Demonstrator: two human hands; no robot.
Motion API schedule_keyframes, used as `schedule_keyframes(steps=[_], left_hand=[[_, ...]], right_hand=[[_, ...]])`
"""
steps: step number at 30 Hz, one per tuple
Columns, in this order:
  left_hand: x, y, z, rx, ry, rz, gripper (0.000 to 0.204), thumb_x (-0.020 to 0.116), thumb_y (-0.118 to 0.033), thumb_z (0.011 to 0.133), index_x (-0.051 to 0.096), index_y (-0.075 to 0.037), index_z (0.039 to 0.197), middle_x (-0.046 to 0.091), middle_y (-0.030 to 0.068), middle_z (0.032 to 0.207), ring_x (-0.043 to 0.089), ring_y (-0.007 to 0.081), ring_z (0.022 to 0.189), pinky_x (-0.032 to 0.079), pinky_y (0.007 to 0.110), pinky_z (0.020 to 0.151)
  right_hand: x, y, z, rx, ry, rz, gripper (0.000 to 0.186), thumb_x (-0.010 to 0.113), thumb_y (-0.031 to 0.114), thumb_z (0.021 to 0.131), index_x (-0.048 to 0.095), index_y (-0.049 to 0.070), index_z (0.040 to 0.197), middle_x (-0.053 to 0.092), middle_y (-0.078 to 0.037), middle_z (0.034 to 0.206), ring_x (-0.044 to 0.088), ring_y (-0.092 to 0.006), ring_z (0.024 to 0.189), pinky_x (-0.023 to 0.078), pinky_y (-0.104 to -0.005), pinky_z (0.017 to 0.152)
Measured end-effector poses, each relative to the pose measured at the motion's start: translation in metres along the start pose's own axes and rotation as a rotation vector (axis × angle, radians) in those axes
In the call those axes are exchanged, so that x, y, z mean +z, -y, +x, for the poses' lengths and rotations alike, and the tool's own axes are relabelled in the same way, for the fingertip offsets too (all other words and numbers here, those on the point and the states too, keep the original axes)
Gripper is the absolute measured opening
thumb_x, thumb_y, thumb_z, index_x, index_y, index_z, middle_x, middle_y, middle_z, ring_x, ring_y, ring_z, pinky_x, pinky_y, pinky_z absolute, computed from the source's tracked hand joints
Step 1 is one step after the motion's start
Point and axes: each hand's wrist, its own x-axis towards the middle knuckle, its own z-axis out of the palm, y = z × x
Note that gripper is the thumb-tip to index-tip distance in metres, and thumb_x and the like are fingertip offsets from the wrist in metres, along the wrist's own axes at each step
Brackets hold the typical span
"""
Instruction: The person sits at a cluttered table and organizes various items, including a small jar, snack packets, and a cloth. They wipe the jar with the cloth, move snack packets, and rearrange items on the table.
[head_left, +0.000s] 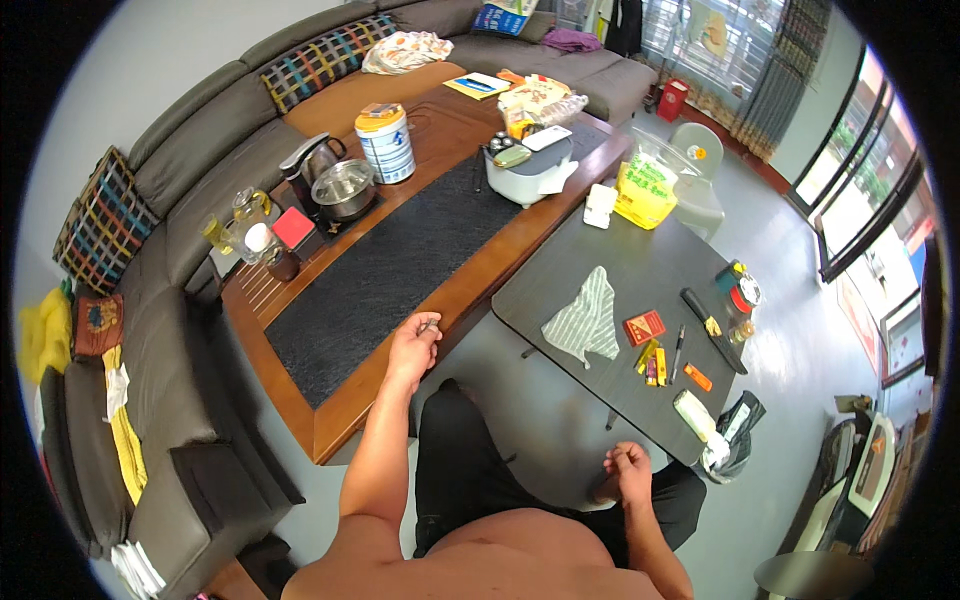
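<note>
Left hand (414, 347) pinched shut on a small grey object (429, 325) over the wooden surface's (470, 285) near edge; right hand (628, 468) fisted, empty-looking, by the lap.

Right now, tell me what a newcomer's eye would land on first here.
The left hand stands out first, raised over the edge of the long wooden coffee table, its fingers pinching something small and grey. To the right, a striped cloth lies on the dark side table. The right hand rests closed on the person's lap.
</note>
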Motion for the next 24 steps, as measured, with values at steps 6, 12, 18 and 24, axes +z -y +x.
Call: schedule_keyframes(steps=[6,12,18,24], left_hand=[[0.011,0.016,0.033,0.176,0.021,0.271,0.021,0.057,-0.011,0.103,0.063,-0.008,0.122,0.059,-0.0002,0.091,0.053,0.0082,0.07,0.045,0.026,0.058],[0.04,-0.012,0.075,0.603,-0.079,0.83,0.022,0.06,-0.006,0.095,0.065,-0.002,0.116,0.069,0.02,0.11,0.067,0.0379,0.107,0.052,0.045,0.094],[0.086,-0.053,0.136,0.643,-0.048,1.013,0.024,0.058,-0.009,0.095,0.065,-0.005,0.118,0.066,0.0231,0.114,0.064,0.0422,0.11,0.051,0.049,0.097],[0.145,-0.095,0.168,0.903,0.018,1.064,0.028,0.059,-0.008,0.095,0.061,-0.004,0.122,0.063,0.0231,0.115,0.063,0.0422,0.11,0.051,0.05,0.097]], right_hand=[[-0.032,0.034,-0.028,-0.443,-0.226,-0.599,0.006,0.064,0.003,0.095,0.065,-0.003,0.095,0.066,-0.011,0.082,0.063,-0.0179,0.073,0.052,-0.0318,0.071],[-0.101,0.036,-0.061,-0.632,-0.495,-1.011,0.008,0.063,-0.001,0.085,0.063,-0.003,0.092,0.063,-0.021,0.091,0.062,-0.0405,0.086,0.051,-0.0442,0.081],[-0.122,0.017,-0.071,-0.509,-0.647,-1.073,0.017,0.065,0.0,0.081,0.064,-0.002,0.098,0.063,-0.019,0.107,0.056,-0.04,0.104,0.048,-0.0469,0.093],[-0.125,0.018,-0.065,-0.511,-0.665,-1.076,0.015,0.065,0.0,0.08,0.063,-0.002,0.094,0.062,-0.019,0.105,0.056,-0.0403,0.101,0.047,-0.0475,0.092]])
